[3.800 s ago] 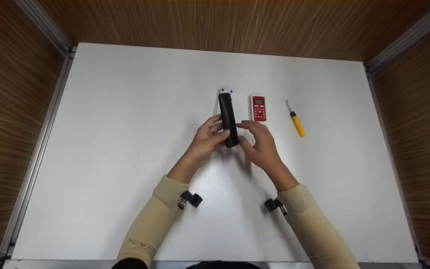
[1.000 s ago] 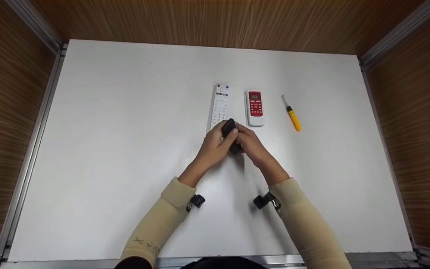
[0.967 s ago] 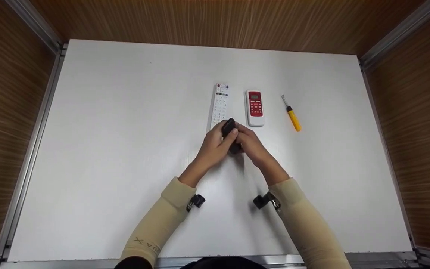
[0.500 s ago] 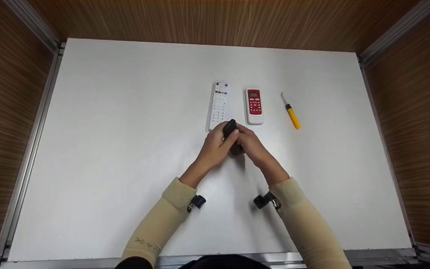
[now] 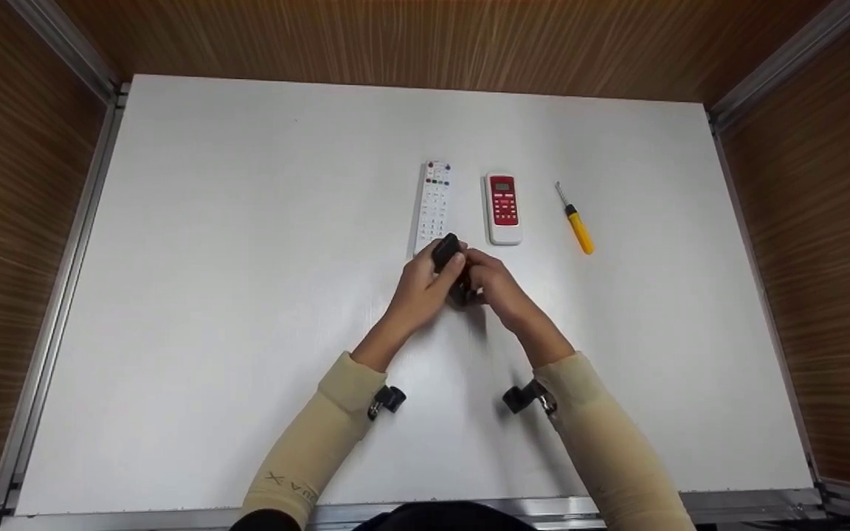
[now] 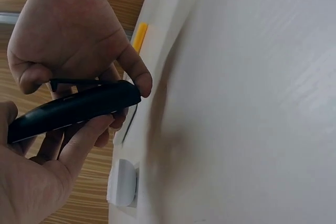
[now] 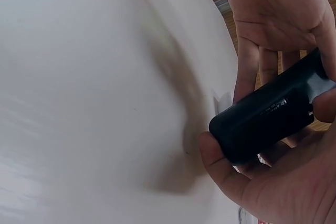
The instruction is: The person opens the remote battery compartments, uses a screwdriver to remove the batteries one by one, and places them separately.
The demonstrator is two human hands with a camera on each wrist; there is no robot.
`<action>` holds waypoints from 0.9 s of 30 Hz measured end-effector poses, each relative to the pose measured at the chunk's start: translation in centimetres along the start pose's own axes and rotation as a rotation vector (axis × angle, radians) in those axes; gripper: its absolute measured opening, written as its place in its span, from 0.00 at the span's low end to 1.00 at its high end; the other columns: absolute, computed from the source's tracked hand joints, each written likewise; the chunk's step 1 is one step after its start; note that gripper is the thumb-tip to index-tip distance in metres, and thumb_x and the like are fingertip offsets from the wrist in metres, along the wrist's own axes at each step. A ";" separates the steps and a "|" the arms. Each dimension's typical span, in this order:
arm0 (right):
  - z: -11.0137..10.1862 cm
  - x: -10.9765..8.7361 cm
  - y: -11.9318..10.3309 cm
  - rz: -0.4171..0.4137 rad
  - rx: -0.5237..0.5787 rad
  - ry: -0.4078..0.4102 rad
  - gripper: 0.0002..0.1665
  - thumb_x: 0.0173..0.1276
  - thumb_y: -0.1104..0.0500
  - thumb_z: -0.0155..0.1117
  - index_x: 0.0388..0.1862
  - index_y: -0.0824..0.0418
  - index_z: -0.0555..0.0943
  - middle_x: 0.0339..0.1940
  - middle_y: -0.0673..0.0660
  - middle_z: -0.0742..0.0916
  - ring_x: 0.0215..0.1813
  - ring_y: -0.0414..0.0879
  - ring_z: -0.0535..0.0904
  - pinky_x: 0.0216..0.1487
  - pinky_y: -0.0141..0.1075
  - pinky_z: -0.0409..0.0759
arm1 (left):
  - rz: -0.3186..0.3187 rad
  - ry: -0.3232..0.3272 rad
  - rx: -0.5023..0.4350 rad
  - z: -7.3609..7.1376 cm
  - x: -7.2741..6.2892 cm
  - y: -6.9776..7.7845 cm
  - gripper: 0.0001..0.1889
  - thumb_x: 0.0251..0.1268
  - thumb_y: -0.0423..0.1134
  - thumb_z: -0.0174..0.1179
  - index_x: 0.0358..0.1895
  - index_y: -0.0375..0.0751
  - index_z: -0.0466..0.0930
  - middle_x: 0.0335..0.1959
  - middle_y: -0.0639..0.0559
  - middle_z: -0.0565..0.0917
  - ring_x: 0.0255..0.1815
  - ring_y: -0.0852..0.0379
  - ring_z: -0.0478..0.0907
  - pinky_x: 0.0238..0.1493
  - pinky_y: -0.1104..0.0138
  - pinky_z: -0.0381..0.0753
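Observation:
Over the white table, my left hand (image 5: 423,279) grips a black remote control (image 5: 446,251), its thumb lying across the upper side. My right hand (image 5: 497,284) holds the near end, its fingers curled about it. In the left wrist view, a thin battery cover (image 6: 79,81) stands partly lifted off the remote's body (image 6: 73,109), with the right hand's thumb (image 6: 137,74) at one end of it. Small print shows on the remote's back (image 7: 273,107) in the right wrist view. The fingers partly hide the remote in the head view.
Just beyond the hands lies a white remote control (image 5: 434,203). Right of it is a red and white remote (image 5: 503,209), then a yellow-handled screwdriver (image 5: 578,227). Wood-grain panels (image 5: 425,44) enclose the white table (image 5: 233,258) at the back and sides.
Earlier the black remote pointed away in the left hand with the right hand apart; now both hands hold it, tilted. Since half a second ago it shifted slightly left, and a gap shows near its end.

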State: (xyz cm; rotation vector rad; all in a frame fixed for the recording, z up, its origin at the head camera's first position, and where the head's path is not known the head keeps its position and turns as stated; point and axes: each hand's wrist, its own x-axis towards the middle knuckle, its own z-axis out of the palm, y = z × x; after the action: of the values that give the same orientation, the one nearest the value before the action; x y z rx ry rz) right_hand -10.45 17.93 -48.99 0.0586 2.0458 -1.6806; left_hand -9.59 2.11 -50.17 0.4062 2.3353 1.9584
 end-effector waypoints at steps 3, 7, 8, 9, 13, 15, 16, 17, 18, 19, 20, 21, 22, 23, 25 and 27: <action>-0.2 -0.3 0.3 -0.006 -0.009 -0.016 0.39 0.54 0.65 0.43 0.70 0.62 0.71 0.62 0.64 0.78 0.53 0.51 0.75 0.51 0.51 0.80 | -0.006 0.008 -0.006 -0.1 -0.1 0.0 0.18 0.78 0.45 0.51 0.58 0.34 0.76 0.55 0.42 0.83 0.59 0.55 0.78 0.62 0.63 0.74; -0.6 -0.7 0.7 -0.029 -0.011 -0.006 0.34 0.58 0.64 0.44 0.66 0.62 0.74 0.62 0.63 0.79 0.55 0.52 0.76 0.56 0.56 0.78 | 0.000 0.036 -0.026 -0.1 -0.3 0.0 0.18 0.78 0.43 0.51 0.59 0.34 0.76 0.55 0.42 0.83 0.60 0.55 0.78 0.64 0.63 0.73; -0.7 -0.7 0.8 -0.037 -0.006 0.002 0.33 0.59 0.64 0.44 0.66 0.63 0.74 0.62 0.63 0.79 0.56 0.53 0.77 0.57 0.56 0.78 | 0.004 0.046 -0.035 -0.1 -0.3 0.0 0.18 0.78 0.43 0.51 0.59 0.34 0.76 0.54 0.42 0.83 0.60 0.55 0.78 0.64 0.63 0.73; -0.8 -0.8 0.9 -0.048 0.000 0.014 0.32 0.60 0.63 0.45 0.65 0.63 0.75 0.62 0.63 0.79 0.56 0.53 0.77 0.58 0.56 0.78 | 0.006 0.056 -0.044 -0.1 -0.3 0.0 0.18 0.78 0.43 0.51 0.59 0.33 0.76 0.54 0.42 0.83 0.59 0.54 0.79 0.64 0.63 0.72; -1.2 -1.0 1.4 -0.115 0.015 0.071 0.26 0.64 0.63 0.47 0.59 0.63 0.80 0.59 0.61 0.82 0.56 0.52 0.80 0.56 0.54 0.79 | 0.004 0.100 -0.086 -0.1 -0.2 -0.1 0.17 0.77 0.41 0.52 0.58 0.32 0.76 0.52 0.41 0.84 0.57 0.52 0.80 0.64 0.62 0.74; -1.4 -1.1 1.6 -0.157 0.031 0.095 0.22 0.66 0.64 0.47 0.55 0.64 0.81 0.56 0.61 0.84 0.55 0.52 0.81 0.55 0.53 0.81 | -0.005 0.116 -0.102 -0.1 -0.3 -0.2 0.17 0.77 0.40 0.53 0.59 0.31 0.76 0.52 0.39 0.84 0.56 0.50 0.81 0.62 0.60 0.75; -1.5 -1.1 1.7 -0.176 0.038 0.105 0.20 0.67 0.65 0.48 0.53 0.65 0.82 0.55 0.61 0.84 0.54 0.52 0.82 0.55 0.51 0.82 | -0.013 0.120 -0.114 0.0 -0.3 -0.2 0.17 0.77 0.39 0.53 0.60 0.31 0.75 0.53 0.38 0.84 0.57 0.49 0.81 0.62 0.59 0.75; -1.6 -1.2 1.9 -0.194 0.044 0.113 0.19 0.69 0.65 0.48 0.52 0.67 0.82 0.53 0.61 0.85 0.53 0.52 0.82 0.54 0.50 0.82 | -0.025 0.122 -0.127 0.0 -0.3 -0.1 0.17 0.77 0.39 0.53 0.60 0.31 0.75 0.54 0.37 0.83 0.58 0.49 0.80 0.62 0.58 0.75; -1.7 -1.2 2.0 -0.209 0.051 0.118 0.17 0.70 0.65 0.49 0.50 0.68 0.82 0.52 0.61 0.85 0.52 0.52 0.82 0.54 0.48 0.83 | -0.037 0.121 -0.145 0.0 -0.4 0.0 0.18 0.77 0.39 0.53 0.61 0.31 0.74 0.54 0.36 0.83 0.58 0.48 0.80 0.62 0.58 0.76; -1.9 -1.2 2.2 -0.218 0.055 0.123 0.15 0.71 0.65 0.50 0.49 0.69 0.82 0.50 0.61 0.85 0.51 0.52 0.82 0.53 0.47 0.83 | -0.049 0.118 -0.162 -0.1 -0.5 0.1 0.18 0.77 0.38 0.52 0.62 0.31 0.73 0.55 0.35 0.82 0.59 0.47 0.79 0.61 0.58 0.77; -2.0 -1.3 2.3 -0.225 0.060 0.127 0.14 0.72 0.65 0.51 0.48 0.70 0.81 0.49 0.62 0.85 0.50 0.52 0.82 0.52 0.46 0.84 | -0.062 0.115 -0.180 -0.1 -0.6 0.3 0.18 0.77 0.38 0.52 0.63 0.30 0.72 0.56 0.34 0.82 0.60 0.46 0.79 0.61 0.57 0.77; -2.1 -1.3 2.4 -0.231 0.065 0.126 0.13 0.72 0.64 0.52 0.47 0.71 0.81 0.49 0.62 0.85 0.50 0.52 0.82 0.52 0.46 0.84 | -0.075 0.109 -0.200 -0.3 -0.7 0.8 0.19 0.78 0.37 0.51 0.63 0.29 0.71 0.56 0.32 0.81 0.61 0.45 0.78 0.61 0.57 0.77; -2.3 -1.4 2.6 -0.232 0.064 0.125 0.13 0.73 0.64 0.53 0.47 0.71 0.80 0.48 0.62 0.85 0.49 0.51 0.82 0.52 0.46 0.84 | -0.090 0.102 -0.221 -0.4 -0.9 1.3 0.19 0.78 0.37 0.51 0.64 0.29 0.71 0.57 0.32 0.80 0.61 0.45 0.78 0.61 0.58 0.77; -2.5 -1.5 2.7 -0.231 0.063 0.123 0.13 0.74 0.63 0.53 0.48 0.71 0.80 0.48 0.62 0.85 0.49 0.51 0.82 0.52 0.47 0.84 | -0.103 0.095 -0.239 -0.6 -1.1 1.8 0.19 0.78 0.36 0.50 0.64 0.29 0.70 0.57 0.31 0.80 0.61 0.44 0.78 0.60 0.59 0.78; -2.8 -1.7 2.8 -0.224 0.077 0.121 0.13 0.74 0.63 0.54 0.48 0.71 0.79 0.48 0.63 0.85 0.48 0.51 0.82 0.53 0.49 0.83 | -0.124 0.084 -0.267 -0.8 -1.4 2.6 0.19 0.78 0.35 0.50 0.64 0.27 0.69 0.57 0.30 0.79 0.60 0.43 0.78 0.60 0.60 0.78; -3.2 -2.0 2.9 -0.211 0.088 0.124 0.12 0.74 0.62 0.55 0.47 0.71 0.79 0.47 0.62 0.85 0.48 0.50 0.83 0.53 0.50 0.83 | -0.149 0.073 -0.312 -1.1 -1.6 3.1 0.19 0.78 0.35 0.49 0.64 0.27 0.68 0.57 0.29 0.78 0.59 0.41 0.78 0.57 0.57 0.80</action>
State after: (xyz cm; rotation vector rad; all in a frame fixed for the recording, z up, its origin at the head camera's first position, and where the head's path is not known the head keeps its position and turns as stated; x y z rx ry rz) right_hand -8.80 22.20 -50.47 -0.0250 2.1307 -1.9386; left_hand -7.77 1.13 -47.18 0.1362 1.9805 2.2425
